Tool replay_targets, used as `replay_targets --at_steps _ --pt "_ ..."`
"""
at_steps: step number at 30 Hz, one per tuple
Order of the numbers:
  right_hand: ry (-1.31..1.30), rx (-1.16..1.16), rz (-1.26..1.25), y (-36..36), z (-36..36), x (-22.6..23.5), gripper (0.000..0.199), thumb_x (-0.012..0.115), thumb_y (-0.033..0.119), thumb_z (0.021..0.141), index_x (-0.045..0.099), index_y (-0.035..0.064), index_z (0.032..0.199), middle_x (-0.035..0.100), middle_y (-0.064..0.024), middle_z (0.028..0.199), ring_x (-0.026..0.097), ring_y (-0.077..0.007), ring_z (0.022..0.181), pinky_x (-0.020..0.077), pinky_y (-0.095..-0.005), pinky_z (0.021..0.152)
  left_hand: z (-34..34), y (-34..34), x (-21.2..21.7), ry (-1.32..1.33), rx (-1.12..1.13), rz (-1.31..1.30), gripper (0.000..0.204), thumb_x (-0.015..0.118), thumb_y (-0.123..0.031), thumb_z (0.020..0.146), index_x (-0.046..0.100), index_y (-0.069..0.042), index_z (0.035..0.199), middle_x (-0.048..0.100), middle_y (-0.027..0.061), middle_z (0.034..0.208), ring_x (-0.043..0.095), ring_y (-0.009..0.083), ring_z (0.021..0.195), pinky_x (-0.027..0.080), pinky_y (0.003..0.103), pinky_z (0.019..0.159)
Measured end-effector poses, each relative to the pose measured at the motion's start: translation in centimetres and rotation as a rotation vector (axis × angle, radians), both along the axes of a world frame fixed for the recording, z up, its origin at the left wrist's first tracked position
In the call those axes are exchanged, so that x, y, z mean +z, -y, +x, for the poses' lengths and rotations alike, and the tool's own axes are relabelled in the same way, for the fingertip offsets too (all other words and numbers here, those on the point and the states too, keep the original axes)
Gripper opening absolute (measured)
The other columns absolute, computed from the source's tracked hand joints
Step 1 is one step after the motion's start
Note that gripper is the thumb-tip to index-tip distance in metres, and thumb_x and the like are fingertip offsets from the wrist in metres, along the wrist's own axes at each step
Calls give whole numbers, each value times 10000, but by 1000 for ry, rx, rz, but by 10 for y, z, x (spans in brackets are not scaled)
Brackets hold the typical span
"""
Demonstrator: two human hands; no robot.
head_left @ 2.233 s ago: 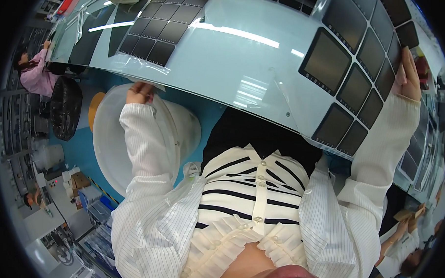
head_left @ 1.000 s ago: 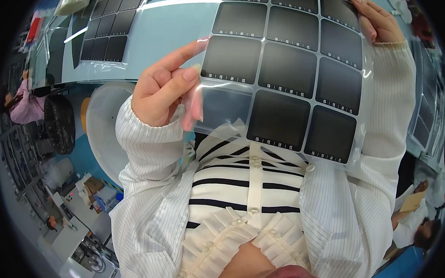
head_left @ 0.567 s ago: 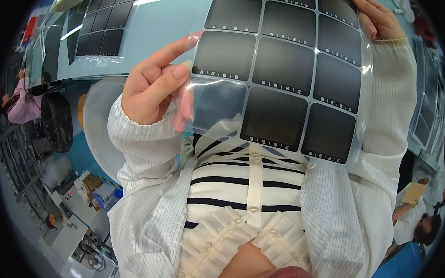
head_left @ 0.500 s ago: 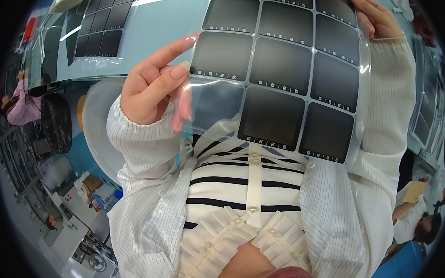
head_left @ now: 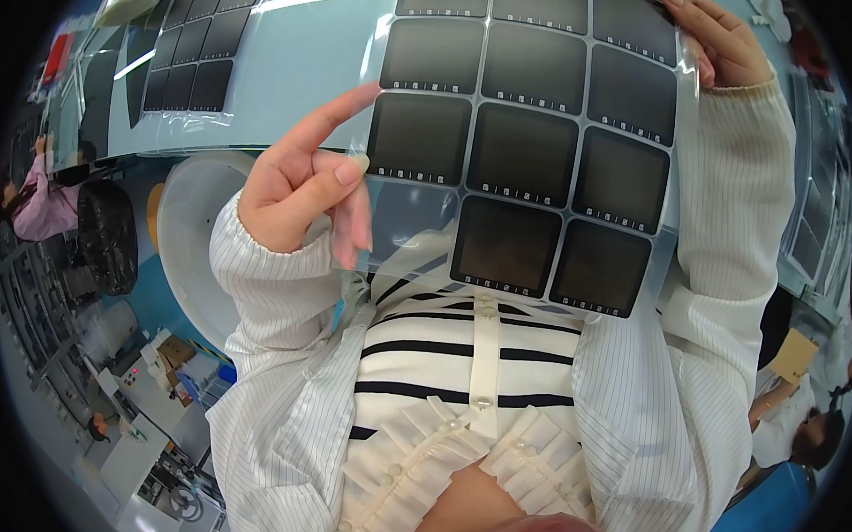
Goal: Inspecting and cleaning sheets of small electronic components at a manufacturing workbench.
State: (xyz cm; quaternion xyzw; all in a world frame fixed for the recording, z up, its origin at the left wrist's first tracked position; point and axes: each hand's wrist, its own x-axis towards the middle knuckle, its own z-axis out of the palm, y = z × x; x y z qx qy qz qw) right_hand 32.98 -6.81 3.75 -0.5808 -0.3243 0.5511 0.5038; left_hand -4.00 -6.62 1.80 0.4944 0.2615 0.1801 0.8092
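A clear plastic sheet (head_left: 409,218) bearing rows of dark rounded squares hangs tilted in front of my chest, its far end beyond the upper edge of the picture. One place in its nearest row, at the left corner, has no dark square, and my shirt shows through. My left hand (head_left: 302,187) pinches the sheet's left edge beside that see-through place, thumb on top and some fingers behind the film. Farther off, my right hand (head_left: 725,37) grips the right edge, its fingertips partly hidden by the sheet.
Another sheet of dark squares (head_left: 199,47) lies on the pale table (head_left: 292,74) at the far left. A whitish round bin (head_left: 197,230) stands below the table edge. People sit at both sides, one in pink (head_left: 48,201), another holding a tan card (head_left: 794,356).
The near part of the sheet has tipped slightly, and its dark squares now sit a little lower and farther left. Both hands have shifted slightly downward, still holding the edges.
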Motion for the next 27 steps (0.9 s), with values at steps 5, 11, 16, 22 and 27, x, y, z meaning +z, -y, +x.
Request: replay_targets --at_steps 5,11,16,22,27 --pt "107 54 -47 4 -11 11 148 638 90 810 597 -52 813 574 -62 571 484 -95 372 342 -193 350 0 5 2 -150 13 23 548 380 -55 919 112 4 1394 622 114 636 602 159 486 485 222 466" --pt "137 26 -155 3 -7 7 162 694 74 761 608 -48 825 570 -48 569 508 -89 406 358 -176 374 2 4 1 -230 -31 77 577 393 -60 916 89 -28 1405 619 109 630 595 144 485 480 220 467" --pt "504 192 -119 -2 11 -16 389 687 199 797 582 37 1135 542 30 626 426 -8 492 305 -138 429 5 3 1 -246 -24 137 608 431 -52 905 87 -34 1406 613 96 617 585 135 471 473 215 458" --pt "679 88 46 -3 22 -31 495 753 215 728 566 56 1157 566 36 728 457 -6 528 329 -141 442 17 6 7 -378 168 254 611 495 -44 881 167 -35 1396 595 73 580 547 115 430 436 204 426" --pt "813 91 164 -3 18 -31 655 782 155 687 471 57 1255 561 14 779 452 -4 540 341 -142 443 1 3 17 -465 279 362 514 462 -26 881 276 5 1359 583 64 605 505 87 419 416 176 429"
